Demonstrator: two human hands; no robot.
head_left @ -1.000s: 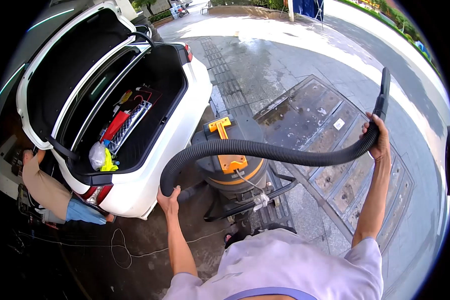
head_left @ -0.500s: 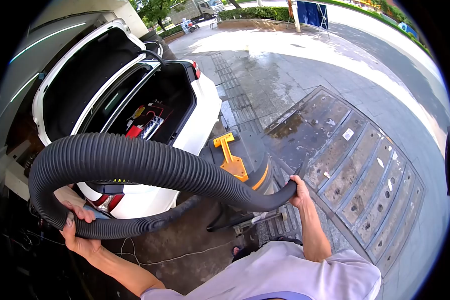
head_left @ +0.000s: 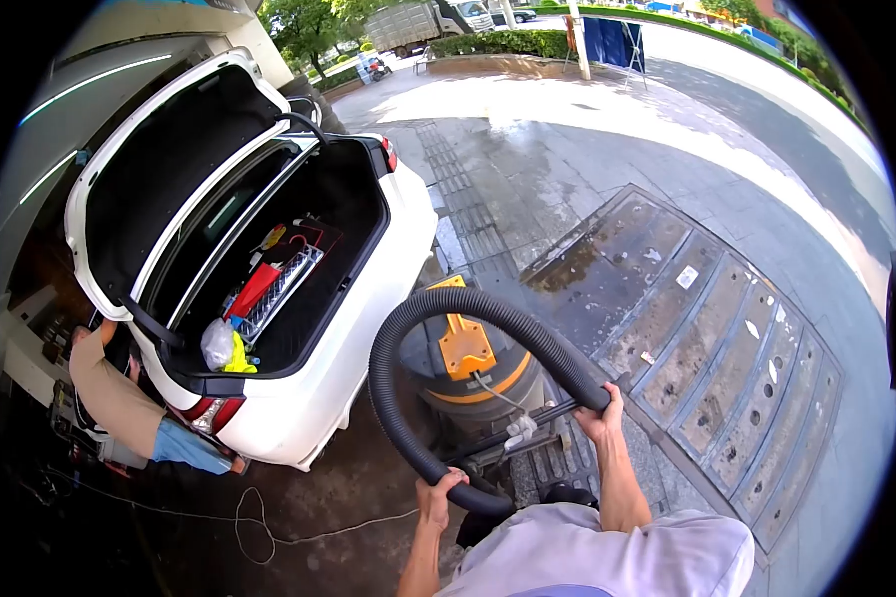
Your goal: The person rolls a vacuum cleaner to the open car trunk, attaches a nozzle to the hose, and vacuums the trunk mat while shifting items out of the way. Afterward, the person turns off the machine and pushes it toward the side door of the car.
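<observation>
A black corrugated vacuum hose arches in a loop in front of me. My left hand is wrapped round its lower left part, close to my body. Higher up on the right, my right hand grips the hose near a thin dark tube. Behind the loop stands a drum-shaped vacuum cleaner with an orange band and a yellow handle on its lid. The hose hides part of the machine.
A white car stands left with its trunk open; a red item, a plastic bag and a yellow-green cloth lie inside. A person bends beside it. A cord crosses the floor. Metal covers lie right.
My left hand has come right and toward my body with the hose, which now loops before the vacuum cleaner instead of the car. My right hand keeps its grip, slightly lower.
</observation>
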